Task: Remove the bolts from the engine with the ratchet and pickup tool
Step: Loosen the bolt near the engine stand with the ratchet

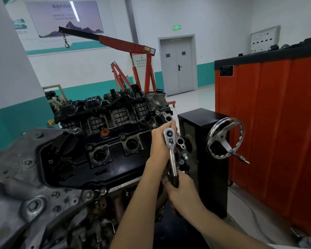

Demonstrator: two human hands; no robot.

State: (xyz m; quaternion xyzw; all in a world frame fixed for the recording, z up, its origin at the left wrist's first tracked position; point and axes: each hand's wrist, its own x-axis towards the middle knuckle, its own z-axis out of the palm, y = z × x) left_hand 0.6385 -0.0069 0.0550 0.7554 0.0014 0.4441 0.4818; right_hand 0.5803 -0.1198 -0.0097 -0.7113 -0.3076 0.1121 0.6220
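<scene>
The engine point(101, 141) fills the left and centre, its black valve cover facing up with several round plug wells. A chrome ratchet point(171, 151) stands over the engine's right end, head up and black grip down. My right hand point(182, 190) grips the ratchet's handle from below. My left hand point(160, 139) is cupped around the ratchet head, fingers curled behind it. The bolt under the ratchet head is hidden. Several bolts point(33, 205) show on the grey timing cover at lower left. No pickup tool is visible.
A black stand post point(208, 159) with a chrome handwheel point(224, 139) sits just right of my hands. An orange cabinet point(276, 123) lines the right side. A red engine hoist point(133, 56) stands behind the engine, with a grey double door point(178, 65) beyond.
</scene>
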